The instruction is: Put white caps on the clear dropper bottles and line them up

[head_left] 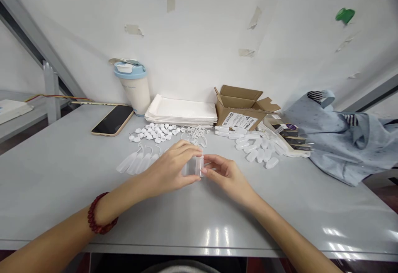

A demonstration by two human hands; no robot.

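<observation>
A black-screened smartphone (112,119) is lying at the left of the grey table (174,227), with a blue-lidded tumbler (136,93) standing just beyond it; a knock from a passing forearm could be sending the tumbler over. Corded clear plastic tubes (125,163) are lying near the left forearm, where a sleeveless wrist's drag could be tangling their loops. Small white caps (158,133) are sitting loosely heaped behind them, and a brush of the knuckles could be scattering them. The left hand (171,163) is pinching a clear plastic tube (200,167) between fingertips above and thumb below, upright over mid-table, below white envelopes (186,109) and a nest of white cords (198,133). Meeting it, the right hand (225,177) is closing thumb and fingers on its side; uneven pressure could be squirting the smooth piece free. Farther right, loose tubes (252,155) are spilling before an open cardboard box (241,109), liable to rolling if nudged, while a light-blue cloth (345,140) is sprawling near them, its folds possibly snagging small parts.
</observation>
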